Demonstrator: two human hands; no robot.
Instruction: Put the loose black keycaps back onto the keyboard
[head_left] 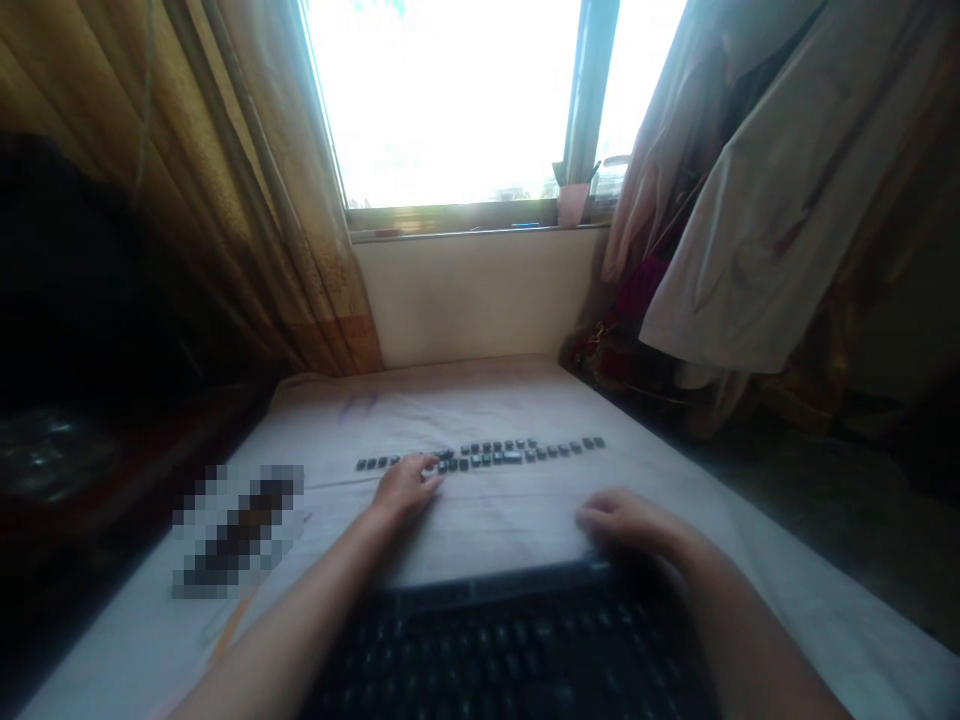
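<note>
A row of small dark keycaps [487,453] lies on a pale cloth-covered surface [480,400]. My left hand [407,484] reaches to the row's left part, fingers curled with the tips touching the keycaps; whether it holds one is hidden. My right hand [626,522] rests on the far edge of a black keyboard [517,640] close in front of me, fingers bent over its rim.
A blurred-out patch [238,530] sits on the cloth at the left. A bright window [457,100] with a sill is ahead, curtains [247,200] at the left, hanging clothes [780,200] at the right. Dark furniture [67,400] lies left.
</note>
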